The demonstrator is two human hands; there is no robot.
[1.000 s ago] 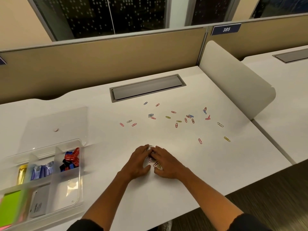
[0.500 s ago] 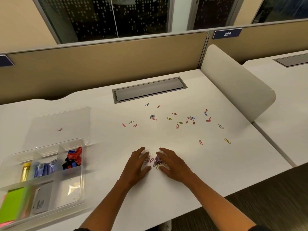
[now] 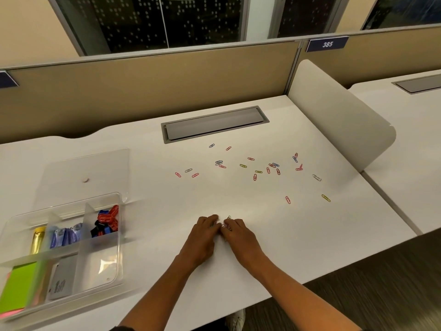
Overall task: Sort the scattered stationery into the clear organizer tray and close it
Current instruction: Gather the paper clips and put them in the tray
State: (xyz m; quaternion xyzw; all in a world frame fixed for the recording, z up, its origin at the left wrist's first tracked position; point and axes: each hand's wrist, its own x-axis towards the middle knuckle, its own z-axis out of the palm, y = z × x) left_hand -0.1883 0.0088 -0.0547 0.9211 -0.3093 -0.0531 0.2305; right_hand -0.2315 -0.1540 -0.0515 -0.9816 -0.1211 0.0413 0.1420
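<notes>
My left hand (image 3: 201, 237) and my right hand (image 3: 241, 236) lie side by side on the white desk (image 3: 310, 235), fingers curled together around a small heap of paper clips (image 3: 225, 224), mostly hidden under them. Several coloured paper clips (image 3: 257, 167) lie scattered farther back and to the right. At the left stands the clear organizer tray (image 3: 118, 259), open, holding red, black and blue clips (image 3: 107, 222), blue packets (image 3: 64, 236), a yellow tube (image 3: 38, 238), green sticky notes (image 3: 20, 284) and a grey card (image 3: 60, 280). Its clear lid (image 3: 86, 173) lies flat behind it.
A grey cable hatch (image 3: 214, 123) is set into the desk at the back. A tan partition (image 3: 148, 89) runs behind it and a white curved divider (image 3: 334, 115) stands on the right. The desk's front edge is close under my forearms.
My hands, spread apart around the loose clips half a second ago, have drawn together and curled over the heap. The scattered clips and the tray have not moved.
</notes>
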